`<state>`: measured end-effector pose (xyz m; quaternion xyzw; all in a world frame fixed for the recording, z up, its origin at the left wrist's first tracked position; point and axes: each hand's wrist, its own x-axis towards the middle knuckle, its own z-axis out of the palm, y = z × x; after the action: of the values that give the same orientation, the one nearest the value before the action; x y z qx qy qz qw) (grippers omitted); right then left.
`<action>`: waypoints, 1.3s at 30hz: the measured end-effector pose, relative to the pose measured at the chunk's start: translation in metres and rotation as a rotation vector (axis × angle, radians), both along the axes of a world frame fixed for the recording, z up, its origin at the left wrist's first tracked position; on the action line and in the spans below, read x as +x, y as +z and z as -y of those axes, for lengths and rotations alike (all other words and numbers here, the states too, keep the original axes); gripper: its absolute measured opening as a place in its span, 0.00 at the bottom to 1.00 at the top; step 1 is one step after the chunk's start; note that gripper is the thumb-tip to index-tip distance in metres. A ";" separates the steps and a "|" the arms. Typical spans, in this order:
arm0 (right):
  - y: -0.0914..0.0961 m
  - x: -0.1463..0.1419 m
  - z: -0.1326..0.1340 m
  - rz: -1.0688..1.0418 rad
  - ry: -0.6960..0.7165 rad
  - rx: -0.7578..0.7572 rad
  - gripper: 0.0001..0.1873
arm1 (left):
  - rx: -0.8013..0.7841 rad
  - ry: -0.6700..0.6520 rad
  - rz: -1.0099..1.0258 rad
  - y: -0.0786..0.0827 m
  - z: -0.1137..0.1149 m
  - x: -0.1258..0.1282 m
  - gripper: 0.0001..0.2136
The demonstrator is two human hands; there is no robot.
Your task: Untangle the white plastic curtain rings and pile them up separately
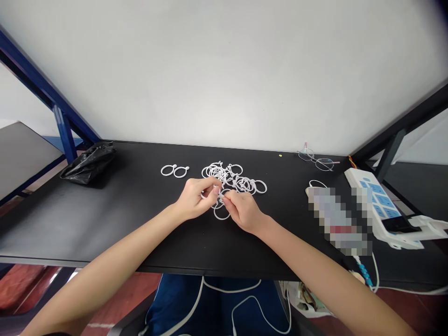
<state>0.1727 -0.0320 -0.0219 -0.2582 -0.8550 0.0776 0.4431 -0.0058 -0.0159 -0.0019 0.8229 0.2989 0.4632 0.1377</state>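
Note:
A heap of several white plastic rings lies in the middle of the black table. My left hand and my right hand meet just in front of the heap, both with fingers pinched on a white ring between them. A joined pair of rings lies apart, to the left of the heap.
A crumpled black plastic bag sits at the table's far left. A pair of glasses lies at the far right, a white and blue power strip beyond it. White cables hang below the table's front edge.

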 end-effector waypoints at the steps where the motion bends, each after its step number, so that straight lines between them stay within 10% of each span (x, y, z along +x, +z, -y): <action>1: 0.000 0.000 0.000 -0.002 -0.005 -0.004 0.14 | 0.003 -0.001 -0.003 0.000 0.000 0.000 0.12; 39: -0.004 0.003 -0.002 -0.027 -0.011 -0.056 0.21 | 0.063 -0.018 -0.042 -0.006 -0.005 -0.004 0.04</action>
<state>0.1754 -0.0297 -0.0258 -0.2744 -0.8448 0.1026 0.4477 -0.0096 -0.0105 -0.0083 0.8390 0.2794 0.4539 0.1095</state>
